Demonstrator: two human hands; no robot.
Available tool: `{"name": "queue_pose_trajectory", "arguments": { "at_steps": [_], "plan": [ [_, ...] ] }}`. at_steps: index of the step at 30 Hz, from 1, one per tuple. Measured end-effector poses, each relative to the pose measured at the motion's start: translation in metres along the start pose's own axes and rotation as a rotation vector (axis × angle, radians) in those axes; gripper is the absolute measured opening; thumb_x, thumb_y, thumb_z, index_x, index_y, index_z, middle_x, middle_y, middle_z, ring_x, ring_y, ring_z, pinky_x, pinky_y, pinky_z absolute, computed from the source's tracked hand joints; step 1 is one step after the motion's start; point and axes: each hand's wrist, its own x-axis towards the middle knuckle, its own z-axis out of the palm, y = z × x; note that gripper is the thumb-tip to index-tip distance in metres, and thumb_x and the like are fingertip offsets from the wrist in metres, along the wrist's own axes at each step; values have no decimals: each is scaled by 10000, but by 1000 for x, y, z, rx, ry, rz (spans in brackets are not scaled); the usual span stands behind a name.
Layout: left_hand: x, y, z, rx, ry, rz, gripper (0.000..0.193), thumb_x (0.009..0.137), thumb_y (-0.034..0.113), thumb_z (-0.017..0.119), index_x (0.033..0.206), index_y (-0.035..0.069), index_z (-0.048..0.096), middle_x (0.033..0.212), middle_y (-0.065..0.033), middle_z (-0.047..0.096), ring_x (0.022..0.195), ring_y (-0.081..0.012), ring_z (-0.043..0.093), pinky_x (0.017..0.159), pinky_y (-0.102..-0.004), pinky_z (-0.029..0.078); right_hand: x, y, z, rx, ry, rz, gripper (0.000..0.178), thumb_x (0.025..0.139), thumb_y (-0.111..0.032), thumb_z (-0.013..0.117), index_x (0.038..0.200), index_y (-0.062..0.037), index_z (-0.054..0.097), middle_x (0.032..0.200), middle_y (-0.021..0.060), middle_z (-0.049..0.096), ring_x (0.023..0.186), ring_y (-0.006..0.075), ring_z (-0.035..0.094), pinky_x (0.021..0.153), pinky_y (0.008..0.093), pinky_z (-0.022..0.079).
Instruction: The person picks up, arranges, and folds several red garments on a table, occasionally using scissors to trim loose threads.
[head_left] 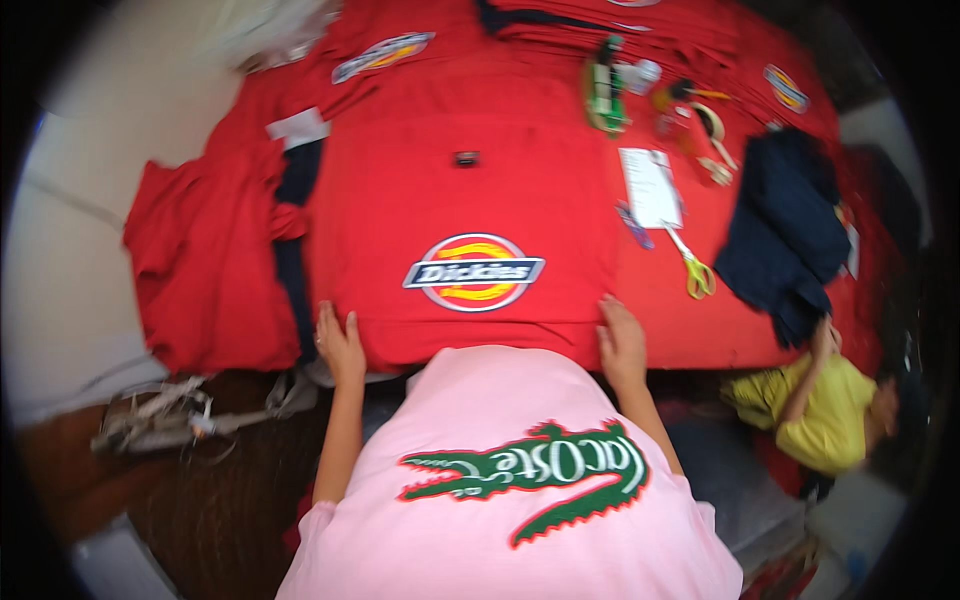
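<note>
A red garment (460,200) lies spread flat in front of me, with an oval printed emblem (474,272) near its close edge and a small dark label (466,158) higher up. My left hand (340,345) rests at its near left corner, fingers stretched and thumb apart. At the near right corner, my right hand (622,343) touches the edge with its fingers extended. Neither hand appears to grip the cloth.
Further red garments (205,260) are heaped left and stacked at the back. To the right are yellow-handled scissors (698,276), a white paper (651,188), a tape roll (711,122), a green bottle-like item (605,90) and dark folded cloth (785,230). A person in yellow (828,412) sits at the right.
</note>
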Motion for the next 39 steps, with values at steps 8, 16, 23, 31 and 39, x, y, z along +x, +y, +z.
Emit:
{"name": "queue_pose_trajectory", "arguments": {
  "at_steps": [8,16,23,31,39],
  "plan": [
    [27,6,-28,-959,-245,-496,379,993,220,770,1314,37,684,1153,-64,721,1103,-169,651,993,-321,495,4,24,45,698,238,505,265,949,-54,804,1188,-27,692,801,-70,456,693,37,408,621,223,371],
    [45,-24,-33,-729,-537,-242,239,916,188,850,1027,58,683,934,29,664,873,-93,605,834,-263,493,36,31,-4,641,-377,589,210,929,-41,792,1111,-14,691,898,-1,709,762,84,641,699,235,485],
    [96,76,-224,-1141,-814,-100,344,823,140,891,1098,25,720,1016,-21,730,920,-117,680,848,-299,540,56,-31,-159,1301,36,280,290,883,-5,769,1157,-6,675,1128,46,723,1027,146,688,928,321,548],
    [207,128,-297,-1360,-587,189,300,1019,247,723,1195,31,611,1123,-93,729,1044,-211,716,966,-382,559,219,-124,-244,1222,72,-133,349,1093,-180,585,1379,15,542,1215,167,726,1091,280,744,856,371,568],
    [381,126,-292,-1529,-118,355,316,1141,298,521,1275,66,689,1289,-82,733,1204,-215,673,1119,-466,491,446,-179,-224,1438,128,-271,195,1084,-269,656,1159,-94,697,1113,56,761,1029,196,733,916,387,591]
  ]
}}
